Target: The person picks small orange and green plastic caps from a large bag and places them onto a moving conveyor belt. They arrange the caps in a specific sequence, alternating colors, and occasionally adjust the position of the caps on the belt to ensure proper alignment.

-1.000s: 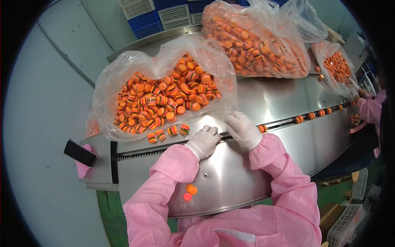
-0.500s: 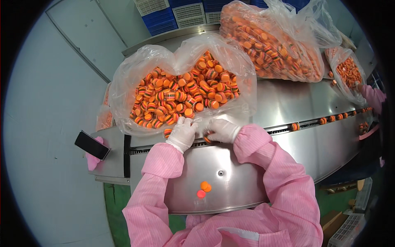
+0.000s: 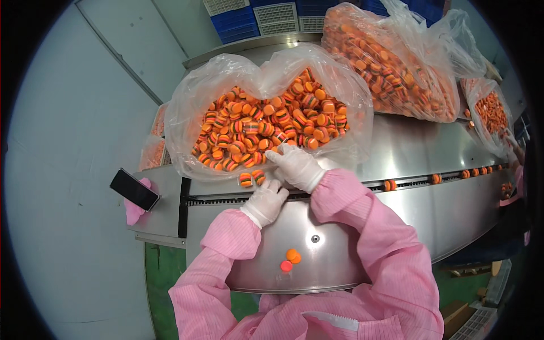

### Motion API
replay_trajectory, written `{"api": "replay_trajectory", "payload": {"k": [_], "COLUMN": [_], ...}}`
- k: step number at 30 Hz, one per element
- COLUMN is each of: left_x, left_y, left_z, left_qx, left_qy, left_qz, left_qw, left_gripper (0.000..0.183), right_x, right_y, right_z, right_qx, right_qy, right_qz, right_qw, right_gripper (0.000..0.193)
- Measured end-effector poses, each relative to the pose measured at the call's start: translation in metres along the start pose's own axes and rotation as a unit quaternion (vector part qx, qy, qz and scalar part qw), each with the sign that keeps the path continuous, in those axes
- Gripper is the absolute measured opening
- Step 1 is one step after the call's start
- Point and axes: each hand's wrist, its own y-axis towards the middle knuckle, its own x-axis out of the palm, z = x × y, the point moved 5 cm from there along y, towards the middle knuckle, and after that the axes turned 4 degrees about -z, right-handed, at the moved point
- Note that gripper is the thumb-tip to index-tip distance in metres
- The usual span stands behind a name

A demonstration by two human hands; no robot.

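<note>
Small striped orange, yellow, red and green burger-shaped candies (image 3: 260, 124) are heaped in a clear plastic bag (image 3: 190, 102) lying open before me. My right hand (image 3: 299, 168), in a white glove, reaches over the bag's near edge. Its fingers are slightly apart at the front of the heap. Below it, my gloved left hand (image 3: 266, 203) rests at the slotted conveyor track (image 3: 226, 200), fingers curled inward; whatever they pinch is hidden. Two candies (image 3: 251, 178) sit beside the left fingertips, at the bag's near edge.
Spaced candies (image 3: 436, 178) stand along the track to the right. Another full bag (image 3: 391, 68) is behind, and a third bag (image 3: 491, 113) lies farther right near another person's pink sleeve. Loose orange and pink discs (image 3: 292, 256) lie on the steel surface. A phone (image 3: 134, 190) rests on pink cloth at left.
My right hand has moved from the track up to the heap's edge. The left hand has shifted slightly right and down. Candies on the track sit farther left, and the whole view has shifted.
</note>
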Motion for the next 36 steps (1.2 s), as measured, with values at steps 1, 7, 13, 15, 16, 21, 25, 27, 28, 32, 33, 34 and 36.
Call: {"api": "replay_trajectory", "payload": {"k": [1,7,13,15,16,21,25,27,28,32,33,34,36], "left_x": [-0.006,-0.042,-0.023,-0.026,-0.026,-0.012,-0.006,-0.003,-0.003,-0.016,-0.015,-0.018,-0.029], "left_y": [-0.002,-0.026,-0.035,-0.045,-0.048,-0.056,-0.05,-0.044,-0.039,-0.025,-0.026,-0.026,-0.015], "left_z": [0.003,-0.048,-0.075,-0.065,-0.058,-0.041,-0.037,-0.026,-0.019,0.002,0.001,-0.012,-0.023], "left_qx": [0.02,-0.178,-0.233,-0.186,-0.161,-0.02,0.012,0.041,0.058,0.04,0.015,-0.014,-0.067], "left_qy": [-0.027,-0.007,-0.084,-0.111,-0.124,-0.115,-0.064,-0.044,-0.038,-0.031,-0.027,-0.065,-0.025], "left_qz": [0.021,0.142,0.105,0.083,0.071,0.063,0.081,0.095,0.1,0.051,0.023,0.141,0.159], "left_qw": [0.999,0.974,0.963,0.973,0.976,0.991,0.995,0.994,0.993,0.997,0.999,0.988,0.985], "left_gripper": [0.016,0.015,0.014,0.018,0.021,0.023,0.02,0.019,0.019,0.025,0.027,0.027,0.026], "right_x": [0.007,0.017,0.026,0.021,0.018,0.0,-0.017,-0.024,-0.027,-0.034,-0.033,-0.034,-0.035], "right_y": [0.005,0.012,0.023,0.02,0.016,-0.007,-0.04,-0.056,-0.063,-0.098,-0.104,-0.109,-0.102], "right_z": [0.001,0.008,0.016,0.018,0.023,0.016,0.008,0.018,0.025,0.053,0.054,0.051,0.034], "right_qx": [0.002,-0.032,-0.007,-0.005,-0.015,-0.068,-0.102,-0.029,-0.016,0.084,0.111,0.11,0.039], "right_qy": [-0.032,-0.135,-0.052,-0.032,-0.021,0.06,0.126,0.141,0.163,0.312,0.355,0.371,0.259], "right_qz": [-0.004,0.04,-0.001,-0.015,0.012,0.082,0.081,0.058,0.063,0.063,0.06,0.068,0.05], "right_qw": [0.999,0.989,0.999,0.999,1.0,0.992,0.983,0.988,0.984,0.944,0.926,0.919,0.964], "right_gripper": [0.016,0.014,0.018,0.018,0.018,0.024,0.03,0.023,0.022,0.018,0.017,0.013,0.012]}}
